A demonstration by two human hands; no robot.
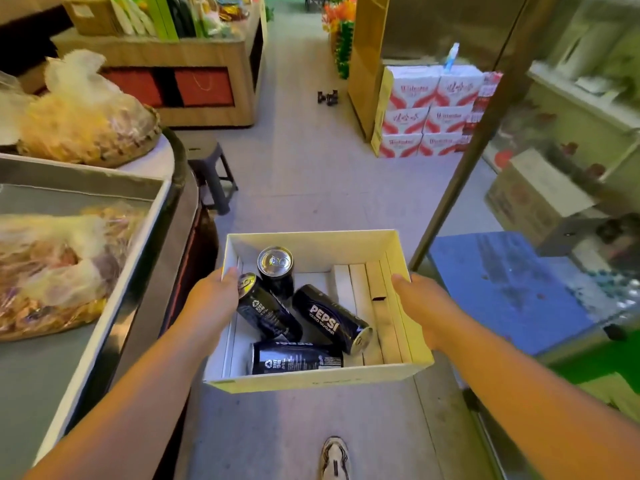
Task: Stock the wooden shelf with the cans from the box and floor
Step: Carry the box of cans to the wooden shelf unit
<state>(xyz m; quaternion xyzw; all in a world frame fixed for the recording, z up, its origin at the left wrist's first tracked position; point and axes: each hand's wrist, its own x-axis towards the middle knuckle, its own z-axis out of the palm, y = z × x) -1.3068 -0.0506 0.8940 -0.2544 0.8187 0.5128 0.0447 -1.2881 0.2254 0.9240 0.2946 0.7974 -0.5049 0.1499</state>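
I carry a shallow white cardboard box [311, 244] in front of me above the grey floor. My left hand [211, 299] grips its left wall and my right hand [420, 303] grips its right wall. Inside are several black Pepsi cans: one upright can [276, 271] near the back, one leaning can [268, 313] by my left thumb, one lying can [332, 318] with its label up, and another lying along the front wall. Two dark cans [327, 97] stand far off on the aisle floor. A wooden shelf unit [194, 53] stands at the back left.
A metal counter [86, 306] with bagged snacks runs along my left. A grey stool [207, 161] stands beside it. Stacked red-and-white cartons [429, 112] sit at the right of the aisle. A glass door frame [460, 161] and a blue mat [502, 285] are on my right. My shoe [334, 457] shows below.
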